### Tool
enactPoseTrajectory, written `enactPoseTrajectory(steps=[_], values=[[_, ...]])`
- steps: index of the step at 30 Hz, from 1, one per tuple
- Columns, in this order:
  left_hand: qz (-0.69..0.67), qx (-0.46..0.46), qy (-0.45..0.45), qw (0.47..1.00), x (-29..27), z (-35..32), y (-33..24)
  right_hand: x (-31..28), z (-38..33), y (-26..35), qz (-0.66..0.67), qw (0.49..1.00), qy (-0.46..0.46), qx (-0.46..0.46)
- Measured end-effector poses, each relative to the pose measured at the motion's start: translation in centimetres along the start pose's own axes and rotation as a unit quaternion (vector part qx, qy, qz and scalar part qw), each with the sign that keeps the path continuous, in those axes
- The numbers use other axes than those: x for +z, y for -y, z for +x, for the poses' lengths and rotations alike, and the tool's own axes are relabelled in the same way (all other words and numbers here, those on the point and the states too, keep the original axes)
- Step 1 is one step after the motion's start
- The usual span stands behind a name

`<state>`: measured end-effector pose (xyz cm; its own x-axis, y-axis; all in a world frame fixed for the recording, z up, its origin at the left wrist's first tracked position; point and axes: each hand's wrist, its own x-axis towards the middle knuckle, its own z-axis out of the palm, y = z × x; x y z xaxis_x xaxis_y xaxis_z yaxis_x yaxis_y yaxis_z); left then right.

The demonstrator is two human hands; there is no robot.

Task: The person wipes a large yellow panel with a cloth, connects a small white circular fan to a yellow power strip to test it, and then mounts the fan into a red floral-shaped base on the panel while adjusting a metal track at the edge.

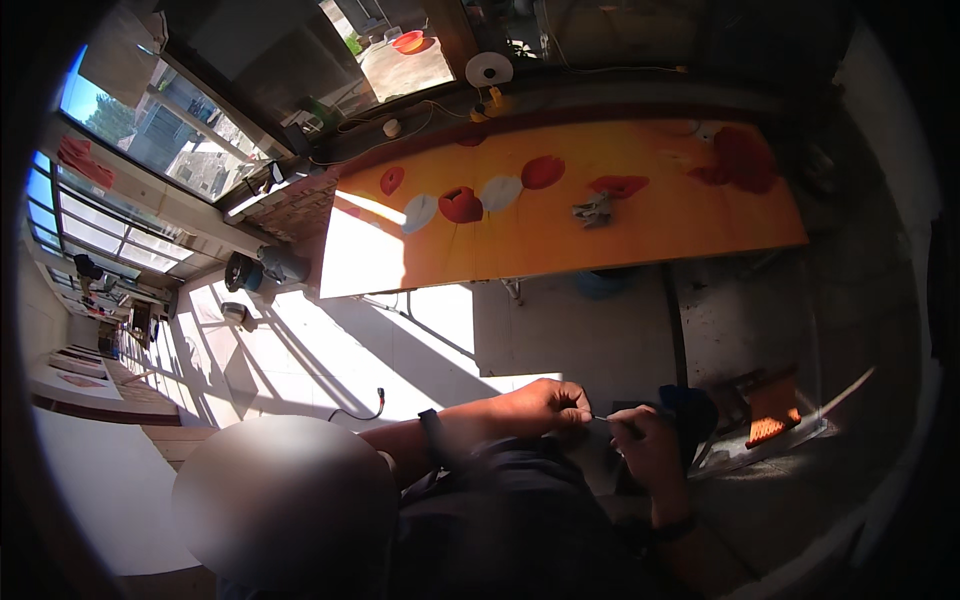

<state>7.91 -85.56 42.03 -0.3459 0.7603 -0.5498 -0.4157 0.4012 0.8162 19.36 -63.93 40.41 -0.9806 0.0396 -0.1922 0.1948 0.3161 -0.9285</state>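
My left hand (552,405) reaches in from the left, with a dark band (433,437) on its wrist. Its thumb and fingers are pinched on one end of a thin, light, stick-like thing (600,418). The other end meets the closed fingers of my right hand (648,447), which also wears a dark wristband (674,528). The thing is too small and shadowed for me to tell its kind. Both hands are held above my dark-clothed lap (510,500), apart from the table.
Ahead stands a long orange table (450,250) with a flower print; a crumpled grey thing (593,210) lies on it. An orange slatted piece (773,408) is at the right. A blurred round shape (285,505) fills the lower left. A dark cable (362,414) lies on the sunlit floor.
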Motion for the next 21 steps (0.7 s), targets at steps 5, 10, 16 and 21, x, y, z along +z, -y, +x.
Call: enactPoseTrajectory(steps=[5, 10, 16, 21], values=[[0.057, 0.045, -0.042, 0.997, 0.0, 0.0, -0.1, -0.2, 0.4, 0.5, 0.037, 0.999, -0.002, -0.032], [-0.056, 0.024, -0.041, 0.997, 0.0, 1.1, 1.1, -0.5, 0.5, -1.0, 0.000, 0.998, 0.009, -0.067], [0.048, -0.101, -0.018, 0.994, 1.3, 2.7, -0.2, -0.3, -1.9, -3.0, 0.035, 0.997, -0.002, 0.069], [0.217, -0.139, 0.028, 0.966, 1.6, 6.3, 1.3, 0.4, -6.3, -9.5, 0.070, 0.977, -0.065, 0.190]])
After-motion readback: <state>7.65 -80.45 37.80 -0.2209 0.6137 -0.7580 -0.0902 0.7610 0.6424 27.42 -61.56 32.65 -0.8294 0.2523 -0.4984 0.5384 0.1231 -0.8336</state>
